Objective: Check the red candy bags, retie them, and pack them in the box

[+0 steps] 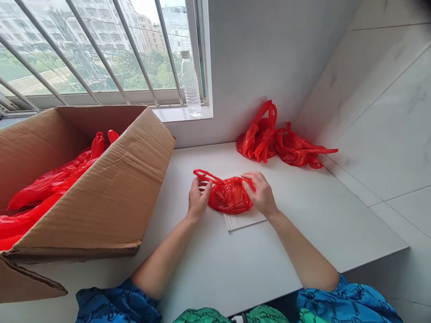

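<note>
**Red plastic bag [230,197] flanked by two hands above a white worktop [323,220]**

The bag is set near the middle of the worktop, partly over a flat white item [247,220] on which small printed marks can be seen. At the bag's left side, a handle loop [210,175] is raised. The left hand [199,195] is placed beside that loop, its fingers bent and red plastic seen between them and the thumb; whether this grip is clenched or loose cannot be told. The bag's right edge is touched by the right hand [261,193], with thumb and fingers spread apart; whether plastic is pinched in this grip cannot be told either.

Behind, two more red bags [257,137] are gathered side by side against the wall [269,49]. To the left, a cardboard box [97,193] is seen, with red plastic bags [55,184] piled inside. A clear bottle [191,87] is stood upright on the windowsill [175,114], beside a window crossed by metal bars [101,49]. Both upper arms are covered by blue patterned sleeves [116,300].
</note>
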`<state>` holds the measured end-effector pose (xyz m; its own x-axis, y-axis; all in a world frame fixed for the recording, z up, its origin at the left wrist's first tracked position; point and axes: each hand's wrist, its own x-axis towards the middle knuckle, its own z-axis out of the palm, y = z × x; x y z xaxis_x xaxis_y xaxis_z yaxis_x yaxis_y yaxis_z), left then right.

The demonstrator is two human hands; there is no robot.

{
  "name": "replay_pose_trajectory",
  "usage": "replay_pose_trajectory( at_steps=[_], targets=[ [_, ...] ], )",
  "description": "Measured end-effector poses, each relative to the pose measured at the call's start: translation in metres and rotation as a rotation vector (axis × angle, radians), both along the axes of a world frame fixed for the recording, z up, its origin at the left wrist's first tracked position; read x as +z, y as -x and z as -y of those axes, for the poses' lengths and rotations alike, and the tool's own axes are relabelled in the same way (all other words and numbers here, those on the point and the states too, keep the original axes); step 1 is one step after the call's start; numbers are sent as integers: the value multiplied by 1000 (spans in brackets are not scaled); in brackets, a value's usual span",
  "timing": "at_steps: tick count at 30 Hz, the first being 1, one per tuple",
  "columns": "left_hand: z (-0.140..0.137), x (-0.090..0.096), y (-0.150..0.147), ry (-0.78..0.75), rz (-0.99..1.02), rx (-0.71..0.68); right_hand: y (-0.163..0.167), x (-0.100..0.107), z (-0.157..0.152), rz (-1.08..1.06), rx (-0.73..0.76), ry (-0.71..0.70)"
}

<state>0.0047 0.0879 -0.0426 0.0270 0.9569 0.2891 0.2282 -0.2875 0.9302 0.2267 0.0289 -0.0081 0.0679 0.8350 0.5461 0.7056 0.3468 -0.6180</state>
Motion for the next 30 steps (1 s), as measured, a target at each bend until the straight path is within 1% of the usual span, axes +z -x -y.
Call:
replay_pose_trajectory(
  at_steps=[2, 3, 4, 5, 7, 8, 9, 10, 13, 16, 20, 23, 30],
  targets=[
    [6, 6, 0, -181, 30, 172, 7, -6, -1, 82, 62, 19],
    [10, 8, -1, -281, 1, 213, 9, -11, -2, 132, 99, 44],
    [14, 11, -3, -377, -65, 201, 11, -16, -4, 183, 132, 76],
    [19, 12, -5, -460, -168, 136, 13, -22, -6, 227, 156, 113],
    [25, 12, -11, -557, -437, -87, 13, -32, -9, 286, 175, 191],
    [27, 11, -14, -560, -567, -197, 13, -35, -10, 301, 177, 223],
    [26, 8, -16, -537, -674, -272, 11, -38, -10, 311, 178, 251],
    [24, 5, -18, -494, -752, -310, 10, -40, -11, 317, 179, 274],
    [13, -7, -16, -325, -861, -311, 6, -40, -10, 323, 184, 339],
    [5, -13, -10, -226, -893, -364, 4, -38, -9, 325, 196, 397],
    [4, -12, -5, -176, -870, -432, 2, -35, -9, 336, 230, 422],
    [6, -10, -6, -164, -856, -431, 1, -34, -9, 345, 250, 423],
    [7, -9, -7, -144, -876, -424, 2, -31, -9, 340, 240, 461]
  ],
)
